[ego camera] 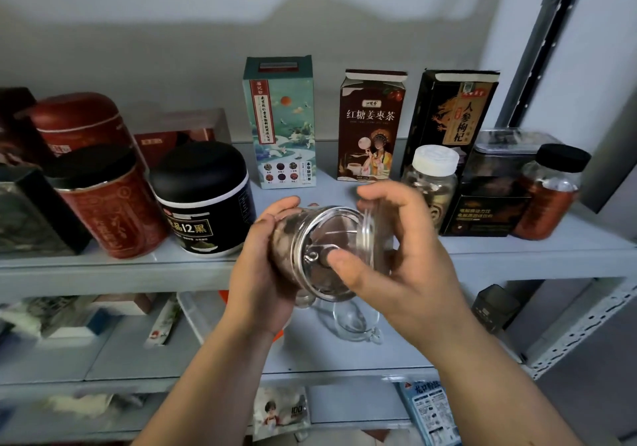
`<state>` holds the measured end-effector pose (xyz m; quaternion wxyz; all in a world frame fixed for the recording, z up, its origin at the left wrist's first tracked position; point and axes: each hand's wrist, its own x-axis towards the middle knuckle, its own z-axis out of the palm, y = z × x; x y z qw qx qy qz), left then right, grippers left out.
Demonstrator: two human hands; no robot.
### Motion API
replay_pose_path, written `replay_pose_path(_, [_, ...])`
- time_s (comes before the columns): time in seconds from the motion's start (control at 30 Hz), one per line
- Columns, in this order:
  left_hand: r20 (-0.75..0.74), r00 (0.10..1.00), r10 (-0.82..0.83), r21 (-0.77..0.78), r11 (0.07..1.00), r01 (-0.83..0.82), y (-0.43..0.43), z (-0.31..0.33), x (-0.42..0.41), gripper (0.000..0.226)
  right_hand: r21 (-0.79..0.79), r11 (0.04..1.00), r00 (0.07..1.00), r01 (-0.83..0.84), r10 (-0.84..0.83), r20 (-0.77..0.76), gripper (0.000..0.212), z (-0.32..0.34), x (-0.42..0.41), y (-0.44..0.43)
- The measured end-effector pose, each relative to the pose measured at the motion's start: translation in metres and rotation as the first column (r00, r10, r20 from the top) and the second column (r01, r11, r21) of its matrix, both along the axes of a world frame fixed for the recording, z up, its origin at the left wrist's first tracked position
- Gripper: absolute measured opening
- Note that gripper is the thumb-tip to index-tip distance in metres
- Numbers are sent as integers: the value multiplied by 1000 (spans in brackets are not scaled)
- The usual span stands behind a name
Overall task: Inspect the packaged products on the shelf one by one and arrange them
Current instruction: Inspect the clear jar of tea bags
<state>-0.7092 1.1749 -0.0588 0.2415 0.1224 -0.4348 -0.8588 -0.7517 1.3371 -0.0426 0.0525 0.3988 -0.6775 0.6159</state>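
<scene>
A clear glass jar with a wire-clip lid and dark brown contents lies tilted in front of the grey shelf, its lid end towards me. My left hand grips the jar's body from the left. My right hand grips the lid end, thumb across the wire clasp. Behind stand a teal box, a brown tea box and a black box.
Left on the shelf are a black-lidded dark tub and red tins. Right are a white-capped jar, a dark clear-topped box and a black-capped jar. Lower shelves hold packets and a glass lid.
</scene>
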Motion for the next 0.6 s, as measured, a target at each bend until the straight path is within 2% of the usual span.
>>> replay_pose_path(0.1, [-26,1000,10,-30,999,-11,1,-1,-1,31,48,995,995,85,-83,-47,56,2,5,-4])
replay_pose_path(0.23, [-27,1000,8,-23,1000,-9,0,-3,1,31,56,993,994,105,-103,-23,57,2,6,-3])
replay_pose_path(0.37, [-26,999,18,-4,1000,-19,-2,-3,2,32,-55,998,997,39,-35,71,57,2,5,-5])
replay_pose_path(0.6, [-28,1000,8,-6,1000,-8,-3,-1,3,31,-166,986,995,2,15,99,54,0,0,-5])
